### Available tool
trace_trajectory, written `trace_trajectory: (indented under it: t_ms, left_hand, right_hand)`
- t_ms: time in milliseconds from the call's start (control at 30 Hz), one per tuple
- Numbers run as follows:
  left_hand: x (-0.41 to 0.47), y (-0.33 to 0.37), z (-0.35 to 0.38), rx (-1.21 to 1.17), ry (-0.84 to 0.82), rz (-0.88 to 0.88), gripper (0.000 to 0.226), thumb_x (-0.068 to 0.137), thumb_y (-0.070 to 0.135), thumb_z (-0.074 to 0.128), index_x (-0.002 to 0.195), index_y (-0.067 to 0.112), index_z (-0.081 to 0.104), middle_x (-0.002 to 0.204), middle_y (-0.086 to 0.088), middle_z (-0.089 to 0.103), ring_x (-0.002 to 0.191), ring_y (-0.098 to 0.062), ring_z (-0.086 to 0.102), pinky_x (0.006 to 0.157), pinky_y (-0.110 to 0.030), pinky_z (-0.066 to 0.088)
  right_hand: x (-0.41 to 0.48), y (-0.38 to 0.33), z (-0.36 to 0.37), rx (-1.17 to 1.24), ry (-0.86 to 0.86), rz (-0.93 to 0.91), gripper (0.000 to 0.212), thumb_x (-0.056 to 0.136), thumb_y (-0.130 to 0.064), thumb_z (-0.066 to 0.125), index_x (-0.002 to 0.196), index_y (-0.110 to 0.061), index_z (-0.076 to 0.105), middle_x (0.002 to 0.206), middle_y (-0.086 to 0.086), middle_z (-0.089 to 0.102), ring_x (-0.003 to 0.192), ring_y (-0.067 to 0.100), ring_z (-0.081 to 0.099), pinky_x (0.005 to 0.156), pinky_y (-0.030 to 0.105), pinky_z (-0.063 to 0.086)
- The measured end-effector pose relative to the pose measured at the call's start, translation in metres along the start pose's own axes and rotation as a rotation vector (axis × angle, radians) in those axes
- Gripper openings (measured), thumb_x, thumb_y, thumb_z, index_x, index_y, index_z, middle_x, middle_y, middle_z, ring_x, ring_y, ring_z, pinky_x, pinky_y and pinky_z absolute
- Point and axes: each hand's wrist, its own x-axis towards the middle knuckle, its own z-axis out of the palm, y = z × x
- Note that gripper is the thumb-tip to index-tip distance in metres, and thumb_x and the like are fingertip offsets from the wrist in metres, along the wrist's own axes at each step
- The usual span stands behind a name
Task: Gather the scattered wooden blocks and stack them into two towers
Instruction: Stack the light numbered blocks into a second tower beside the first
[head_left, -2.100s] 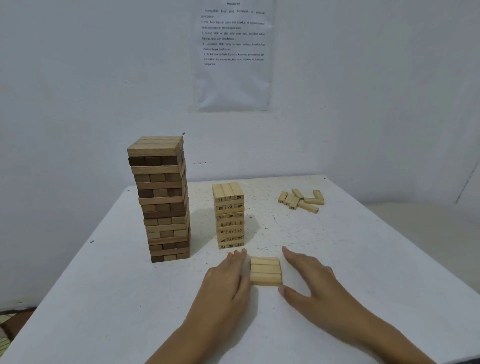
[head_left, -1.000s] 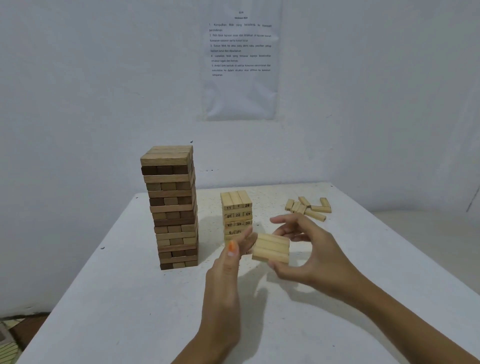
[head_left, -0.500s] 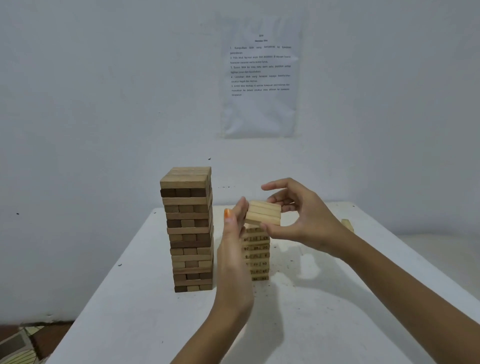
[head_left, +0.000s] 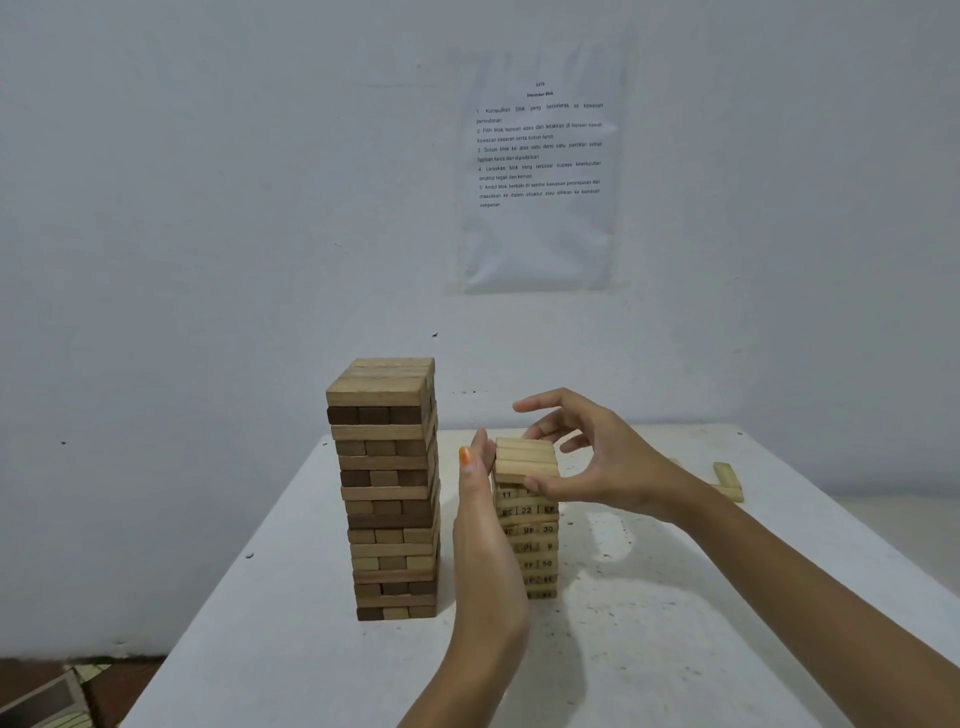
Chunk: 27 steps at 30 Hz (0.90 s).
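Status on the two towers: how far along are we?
Done: the tall brown tower stands squared up. In hand: the right hand pinches a three-block layer atop the numbered tower, the left hand flat against its side. Left: loose blocks lie by the table's right edge.

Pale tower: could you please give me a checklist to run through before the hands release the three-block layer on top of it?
1. The three-block layer sits flat on the pale tower: cannot tell, the thumb of the right hand hides part of the seam.
2. The layer's right edge lines up with the tower's: ok.
3. The left hand lies flat against the tower's left side: ok.
4. The right hand grips the layer: ok.
5. A gap shows between the left hand and the dark tower: ok.
6. All blocks gathered: not ok, loose blocks lie at the far right of the table.
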Motion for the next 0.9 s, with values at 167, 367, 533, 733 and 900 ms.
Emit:
trace_trajectory:
  t_ms: [167, 367, 533, 733, 900]
  left_hand:
    - [-0.002, -0.002, 0.001, 0.019, 0.025, 0.006, 0.054, 0.094, 0.049, 0.017, 0.142, 0.036, 0.036, 0.118, 0.033, 0.047, 0.074, 0.039, 0.042, 0.060, 0.004, 0.038]
    - [-0.003, -0.004, -0.001, 0.039, 0.023, -0.003, 0.051, 0.096, 0.048, 0.016, 0.142, 0.037, 0.037, 0.114, 0.036, 0.047, 0.076, 0.038, 0.043, 0.056, 0.005, 0.036]
    - [-0.003, -0.005, -0.004, 0.060, 0.016, 0.000, 0.051, 0.097, 0.048, 0.016, 0.143, 0.038, 0.034, 0.122, 0.034, 0.044, 0.078, 0.040, 0.040, 0.064, -0.001, 0.037]
    - [0.000, -0.011, -0.009, 0.162, -0.009, 0.026, 0.049, 0.095, 0.051, 0.024, 0.143, 0.044, 0.031, 0.131, 0.040, 0.036, 0.091, 0.043, 0.027, 0.077, -0.001, 0.029]
    - [0.005, -0.015, -0.013, 0.263, -0.053, 0.031, 0.045, 0.101, 0.035, 0.034, 0.144, 0.044, 0.027, 0.140, 0.033, 0.031, 0.114, 0.029, 0.029, 0.096, -0.007, 0.024]
  right_hand:
    - [0.002, 0.003, -0.001, -0.033, -0.024, -0.004, 0.062, 0.072, -0.022, 0.085, 0.123, -0.040, 0.053, 0.103, -0.016, 0.066, 0.104, 0.001, 0.057, 0.095, 0.025, 0.042]
    - [0.003, 0.006, -0.001, -0.056, -0.040, -0.006, 0.062, 0.073, -0.023, 0.084, 0.123, -0.042, 0.053, 0.106, -0.016, 0.067, 0.107, 0.002, 0.057, 0.095, 0.026, 0.041]
    - [0.002, 0.006, 0.000, -0.061, -0.048, 0.015, 0.063, 0.073, -0.027, 0.084, 0.125, -0.043, 0.052, 0.110, -0.021, 0.066, 0.110, 0.000, 0.056, 0.094, 0.025, 0.041]
    - [-0.016, 0.007, 0.004, -0.014, -0.039, 0.082, 0.070, 0.076, -0.050, 0.072, 0.138, -0.046, 0.039, 0.135, -0.024, 0.047, 0.124, -0.008, 0.040, 0.105, 0.024, 0.036]
    - [-0.037, 0.008, 0.020, -0.046, -0.057, 0.187, 0.072, 0.091, -0.049, 0.048, 0.153, -0.037, 0.012, 0.144, -0.024, 0.021, 0.140, -0.003, 0.012, 0.120, 0.035, 0.011]
